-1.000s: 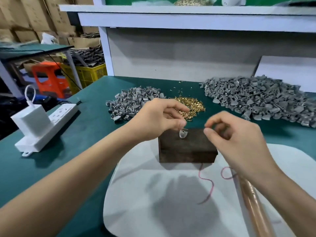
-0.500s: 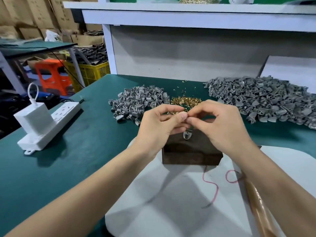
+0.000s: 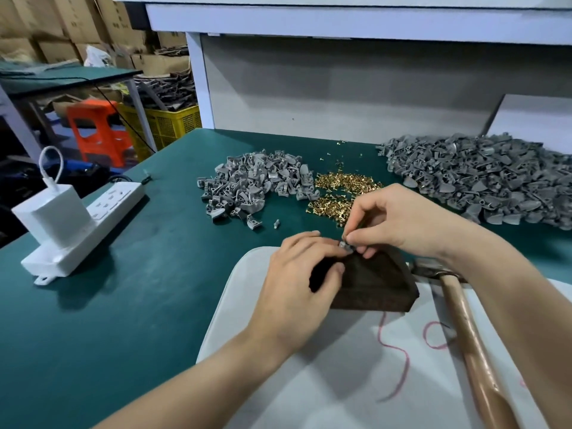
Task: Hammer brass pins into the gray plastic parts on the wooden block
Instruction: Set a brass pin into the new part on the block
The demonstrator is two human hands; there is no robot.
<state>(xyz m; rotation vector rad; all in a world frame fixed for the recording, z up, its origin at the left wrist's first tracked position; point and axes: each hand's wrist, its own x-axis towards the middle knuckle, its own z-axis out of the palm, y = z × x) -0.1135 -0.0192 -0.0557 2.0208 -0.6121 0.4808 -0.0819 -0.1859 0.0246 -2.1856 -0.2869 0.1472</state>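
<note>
The green counter point(image 3: 123, 305) carries everything, with a white board point(image 3: 309, 382) on its near side. At the right we see a large heap of gray parts point(image 3: 483, 181) and at the left a smaller heap point(image 3: 253, 187). Both lie loose on the counter, as do the brass pins point(image 3: 340, 193) between them. The hammer point(image 3: 464, 329) lies untouched on the board, just right of the wooden block point(image 3: 377, 283).

The left hand point(image 3: 297, 289) rests over the block's left end, its fingers holding one gray plastic part point(image 3: 345, 245) at the far left corner. The right hand point(image 3: 402, 221) is just above the part. Its curled fingers pinch what we take for a brass pin point(image 3: 346, 237), too small to be sure.

We judge this the seating step: the pin goes into its hole, with no blow struck yet. Next the right hand must let go without tipping the pin and take up the hammer while the left steadies the part.

Beyond the counter stand stacked cardboard boxes point(image 3: 77, 23), contents hidden, and a yellow crate point(image 3: 167, 125). We cannot tell what it holds.
</note>
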